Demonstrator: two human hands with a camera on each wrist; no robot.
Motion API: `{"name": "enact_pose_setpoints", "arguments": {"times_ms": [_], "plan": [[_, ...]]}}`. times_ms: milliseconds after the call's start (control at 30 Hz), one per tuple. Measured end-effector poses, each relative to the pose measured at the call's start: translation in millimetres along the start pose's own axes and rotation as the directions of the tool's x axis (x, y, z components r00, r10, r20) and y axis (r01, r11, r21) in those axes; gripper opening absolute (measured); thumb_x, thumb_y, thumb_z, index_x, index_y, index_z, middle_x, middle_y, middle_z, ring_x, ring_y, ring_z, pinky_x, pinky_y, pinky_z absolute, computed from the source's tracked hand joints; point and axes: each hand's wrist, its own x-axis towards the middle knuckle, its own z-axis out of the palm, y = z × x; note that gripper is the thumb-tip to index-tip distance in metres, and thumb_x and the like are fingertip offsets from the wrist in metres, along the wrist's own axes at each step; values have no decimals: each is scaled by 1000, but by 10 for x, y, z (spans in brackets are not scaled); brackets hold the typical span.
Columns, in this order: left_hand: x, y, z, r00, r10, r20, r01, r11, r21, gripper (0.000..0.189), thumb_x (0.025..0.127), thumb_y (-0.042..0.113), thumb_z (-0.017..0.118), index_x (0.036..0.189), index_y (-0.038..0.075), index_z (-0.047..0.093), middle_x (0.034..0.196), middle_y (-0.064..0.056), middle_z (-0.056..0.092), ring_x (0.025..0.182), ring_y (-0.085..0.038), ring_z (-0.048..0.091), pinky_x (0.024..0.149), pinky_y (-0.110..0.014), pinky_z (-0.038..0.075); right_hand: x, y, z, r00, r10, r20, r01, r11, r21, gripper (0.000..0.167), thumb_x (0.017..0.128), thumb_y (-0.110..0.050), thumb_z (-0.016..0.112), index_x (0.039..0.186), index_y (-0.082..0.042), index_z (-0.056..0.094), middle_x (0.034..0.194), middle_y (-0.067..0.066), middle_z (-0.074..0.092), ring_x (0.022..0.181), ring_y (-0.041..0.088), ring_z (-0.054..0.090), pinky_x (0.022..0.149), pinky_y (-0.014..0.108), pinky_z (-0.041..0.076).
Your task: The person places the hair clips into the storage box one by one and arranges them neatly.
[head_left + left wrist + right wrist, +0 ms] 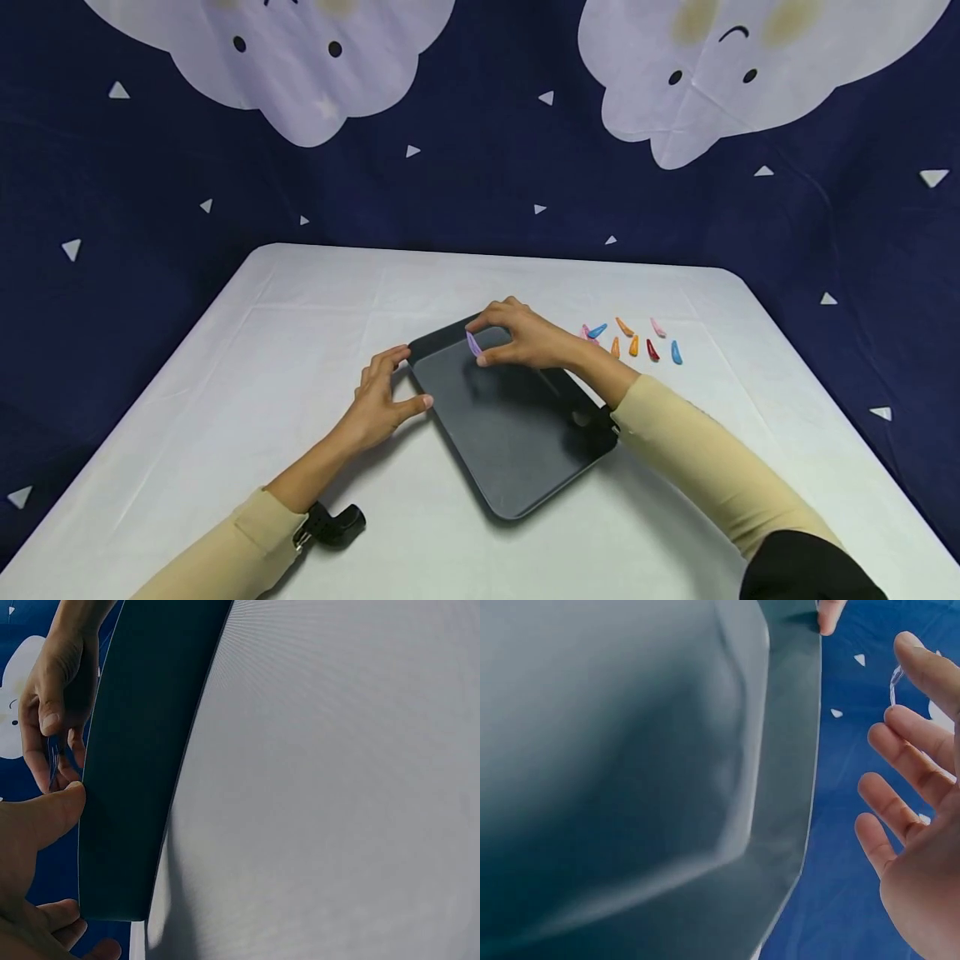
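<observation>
A dark grey rectangular tray lies at an angle on the white table. My left hand holds it by the far left corner, thumb at the rim and fingers bent about the corner. Over the tray's far end, my right hand pinches a purple snap hair clip between thumb and index finger. In the right wrist view the clip stands on edge between those fingertips, while the other fingers are spread. The left wrist view shows the tray's outer wall beside the left thumb.
Several hair clips in pink, blue, orange and red, among them a red clip and a blue clip, lie on the table right of the tray. A dark blue curtain with clouds hangs behind.
</observation>
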Motion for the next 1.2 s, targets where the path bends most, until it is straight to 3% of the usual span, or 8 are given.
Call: {"name": "enact_pose_setpoints", "arguments": {"times_ms": [333, 1000, 1200], "plan": [[-4, 13, -6, 1000, -8, 9, 8, 1000, 10, 80, 82, 25, 73, 146, 7, 28, 152, -11, 23, 135, -32, 23, 105, -59, 15, 97, -71, 183, 996, 13, 94, -6, 997, -74, 50, 81, -39, 72, 124, -16, 61, 128, -1, 57, 125, 24, 41, 106, 48, 31], [13, -1, 14, 1000, -5, -12, 6, 999, 33, 80, 81, 23, 73, 145, 5, 29, 152, -12, 24, 135, -33, 23, 104, -58, 17, 220, -146, 517, 978, -9, 207, 31, 994, -102, 49, 81, -38, 72, 123, -16, 61, 123, -2, 58, 106, 18, 47, 96, 38, 39], [19, -10, 11, 1000, -11, -9, 11, 999, 38, 79, 82, 25, 73, 145, 6, 29, 152, -11, 24, 135, -32, 23, 104, -58, 18, 249, -143, 602, 976, -22, 216, 52, 990, -133, 50, 80, -40, 72, 124, -17, 61, 123, -2, 58, 107, 16, 47, 97, 38, 39]]}}
